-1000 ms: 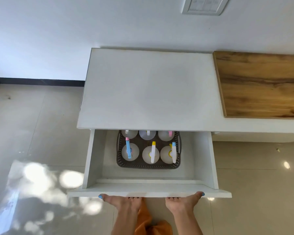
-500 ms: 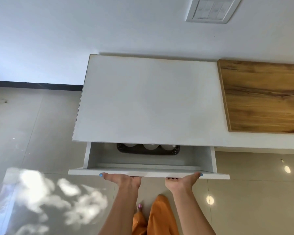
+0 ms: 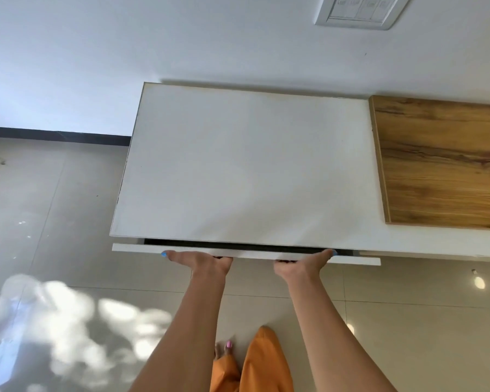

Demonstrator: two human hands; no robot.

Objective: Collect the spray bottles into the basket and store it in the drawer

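The white drawer front [image 3: 136, 248] sits almost flush under the white cabinet top [image 3: 246, 165], with only a thin dark gap showing. My left hand [image 3: 203, 260] and my right hand [image 3: 303, 263] both press on the drawer front's lower edge, thumbs spread outward along it, fingers curled under out of sight. The basket and the spray bottles are hidden inside the drawer.
A wooden panel [image 3: 441, 162] lies on the counter to the right. A wall switch plate [image 3: 359, 11] is above. Glossy beige floor tiles [image 3: 40, 222] spread to the left, with my orange trousers [image 3: 255, 363] and a foot below.
The drawer slid in from wide open to nearly closed, pushed by both hands. The basket with bottles went out of sight under the cabinet top.
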